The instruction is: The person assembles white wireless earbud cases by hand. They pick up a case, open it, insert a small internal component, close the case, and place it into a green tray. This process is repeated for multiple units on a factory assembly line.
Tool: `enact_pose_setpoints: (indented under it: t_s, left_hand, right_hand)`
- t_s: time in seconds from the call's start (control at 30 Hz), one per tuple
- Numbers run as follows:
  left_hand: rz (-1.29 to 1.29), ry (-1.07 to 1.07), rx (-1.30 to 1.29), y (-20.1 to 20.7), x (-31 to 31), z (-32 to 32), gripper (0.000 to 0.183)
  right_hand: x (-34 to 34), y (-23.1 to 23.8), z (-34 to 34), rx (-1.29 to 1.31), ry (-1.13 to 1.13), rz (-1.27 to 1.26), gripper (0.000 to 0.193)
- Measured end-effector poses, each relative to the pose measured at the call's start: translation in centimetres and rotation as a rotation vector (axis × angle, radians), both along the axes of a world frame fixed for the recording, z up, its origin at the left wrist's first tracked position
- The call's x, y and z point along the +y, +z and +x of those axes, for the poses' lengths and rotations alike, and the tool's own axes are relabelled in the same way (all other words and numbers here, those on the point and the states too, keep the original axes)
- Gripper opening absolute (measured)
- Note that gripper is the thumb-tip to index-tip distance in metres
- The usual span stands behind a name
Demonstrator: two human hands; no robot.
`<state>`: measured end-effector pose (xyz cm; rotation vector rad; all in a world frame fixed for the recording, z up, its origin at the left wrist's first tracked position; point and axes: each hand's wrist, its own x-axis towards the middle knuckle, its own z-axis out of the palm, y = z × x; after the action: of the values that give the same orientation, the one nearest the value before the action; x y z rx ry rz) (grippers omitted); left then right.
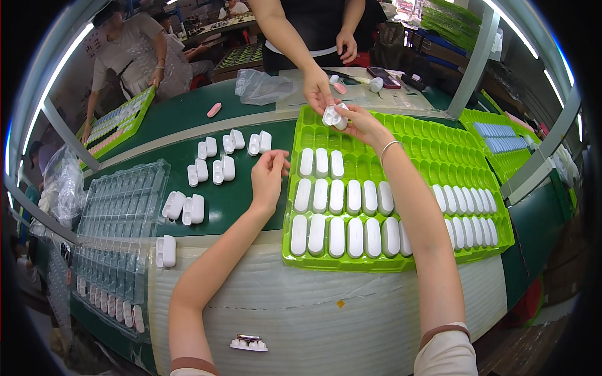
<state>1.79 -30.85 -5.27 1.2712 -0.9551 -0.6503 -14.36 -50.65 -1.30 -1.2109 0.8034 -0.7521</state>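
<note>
My right hand [365,125] pinches a white, open earbud charging case [331,116] above the far left part of a green tray [401,266]. A co-worker's hand [318,89] touches the same case from the far side. My left hand [268,180] hovers left of the tray, its fingers loosely curled and apart, with nothing visible in them. Several open white cases [224,170] stand on the green table left of that hand. Rows of closed white cases [337,236] fill the near part of the tray; my right forearm hides some of them.
Clear plastic trays [119,213] lie at the left, with small pieces in the near one. A plastic bag [260,86], pink pieces [214,109] and a phone [384,77] lie on the far side. White metal posts [476,59] frame the bench. A small white part [249,343] lies near me.
</note>
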Motion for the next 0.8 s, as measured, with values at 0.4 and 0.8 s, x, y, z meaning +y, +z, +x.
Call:
enact_pose_setpoints:
  t_s: [0.4,0.8]
  left_hand:
    - [-0.062,0.000,-0.331,-1.4,1.5,0.0,0.015]
    - [-0.071,0.123,-0.433,-2.5,1.7,0.9,0.015]
  right_hand:
    - [8.8,5.3,3.7,-0.210,-0.236,-0.214,0.036]
    - [38.4,12.4,-3.2,-1.229,0.377,-1.156,0.004]
